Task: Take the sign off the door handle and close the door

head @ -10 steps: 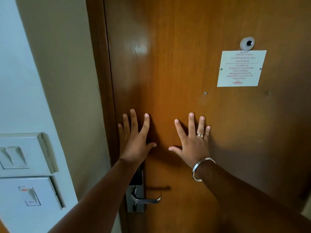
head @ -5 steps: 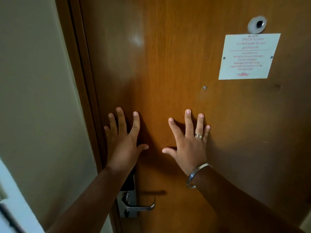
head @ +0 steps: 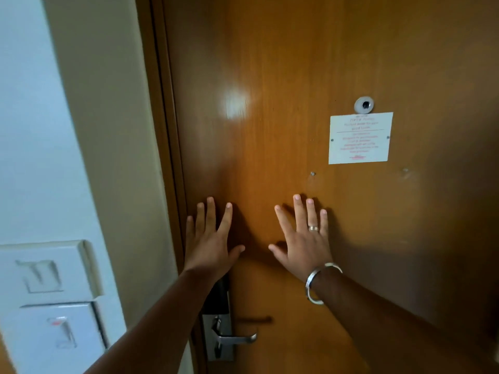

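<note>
Both hands lie flat and spread on the door [head: 270, 76], left hand [head: 209, 247] beside the frame, right hand [head: 305, 244] mid-frame, holding nothing. The handle [head: 237, 338], bottom centre, carries no sign. Push evenly near the latch edge until it catches.

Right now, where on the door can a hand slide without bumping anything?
Bare wood lies between the left hand and right hand, and above both up to the notice and peephole. It is crowded below the left wrist, around the lock plate and door handle.
</note>
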`<act>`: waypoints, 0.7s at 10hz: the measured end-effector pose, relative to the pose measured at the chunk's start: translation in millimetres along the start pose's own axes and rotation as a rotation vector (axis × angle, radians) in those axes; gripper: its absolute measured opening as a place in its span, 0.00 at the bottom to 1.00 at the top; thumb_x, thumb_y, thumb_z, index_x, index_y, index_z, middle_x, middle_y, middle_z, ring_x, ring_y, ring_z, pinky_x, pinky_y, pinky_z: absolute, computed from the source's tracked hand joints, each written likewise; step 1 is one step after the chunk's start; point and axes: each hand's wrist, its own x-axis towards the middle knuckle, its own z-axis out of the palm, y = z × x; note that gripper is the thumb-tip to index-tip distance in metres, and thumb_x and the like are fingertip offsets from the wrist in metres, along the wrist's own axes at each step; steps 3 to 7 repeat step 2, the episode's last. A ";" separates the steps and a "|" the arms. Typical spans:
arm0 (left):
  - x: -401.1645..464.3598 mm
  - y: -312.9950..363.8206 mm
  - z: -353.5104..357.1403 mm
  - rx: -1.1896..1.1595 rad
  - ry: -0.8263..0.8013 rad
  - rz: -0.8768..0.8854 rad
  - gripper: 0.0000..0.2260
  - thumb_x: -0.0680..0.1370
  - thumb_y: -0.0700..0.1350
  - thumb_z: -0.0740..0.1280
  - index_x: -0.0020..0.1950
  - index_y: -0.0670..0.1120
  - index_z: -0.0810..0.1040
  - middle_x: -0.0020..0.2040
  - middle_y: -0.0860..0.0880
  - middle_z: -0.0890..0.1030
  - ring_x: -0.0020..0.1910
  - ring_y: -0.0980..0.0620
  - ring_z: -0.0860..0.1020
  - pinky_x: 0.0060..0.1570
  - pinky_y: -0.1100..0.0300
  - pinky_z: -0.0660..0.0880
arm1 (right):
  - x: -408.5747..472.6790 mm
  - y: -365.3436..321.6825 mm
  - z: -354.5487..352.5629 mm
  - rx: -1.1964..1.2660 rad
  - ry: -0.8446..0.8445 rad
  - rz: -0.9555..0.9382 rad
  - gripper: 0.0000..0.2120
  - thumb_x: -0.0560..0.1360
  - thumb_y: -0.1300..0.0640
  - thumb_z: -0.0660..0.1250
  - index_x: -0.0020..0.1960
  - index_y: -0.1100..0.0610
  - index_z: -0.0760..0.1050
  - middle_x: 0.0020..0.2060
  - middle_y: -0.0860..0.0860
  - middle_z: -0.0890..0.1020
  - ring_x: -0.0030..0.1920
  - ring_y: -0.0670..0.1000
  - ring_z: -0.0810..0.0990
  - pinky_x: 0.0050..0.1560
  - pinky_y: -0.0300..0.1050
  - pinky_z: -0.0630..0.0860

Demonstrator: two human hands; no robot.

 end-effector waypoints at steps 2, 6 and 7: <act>44.1 7.4 -66.7 0.093 0.202 0.015 0.48 0.73 0.68 0.63 0.78 0.56 0.32 0.80 0.46 0.33 0.77 0.43 0.31 0.75 0.40 0.35 | 74.7 11.8 -63.1 -0.119 0.127 -0.111 0.48 0.70 0.33 0.66 0.80 0.50 0.48 0.79 0.61 0.50 0.78 0.65 0.49 0.74 0.72 0.51; 44.1 7.4 -66.7 0.093 0.202 0.015 0.48 0.73 0.68 0.63 0.78 0.56 0.32 0.80 0.46 0.33 0.77 0.43 0.31 0.75 0.40 0.35 | 74.7 11.8 -63.1 -0.119 0.127 -0.111 0.48 0.70 0.33 0.66 0.80 0.50 0.48 0.79 0.61 0.50 0.78 0.65 0.49 0.74 0.72 0.51; 44.1 7.4 -66.7 0.093 0.202 0.015 0.48 0.73 0.68 0.63 0.78 0.56 0.32 0.80 0.46 0.33 0.77 0.43 0.31 0.75 0.40 0.35 | 74.7 11.8 -63.1 -0.119 0.127 -0.111 0.48 0.70 0.33 0.66 0.80 0.50 0.48 0.79 0.61 0.50 0.78 0.65 0.49 0.74 0.72 0.51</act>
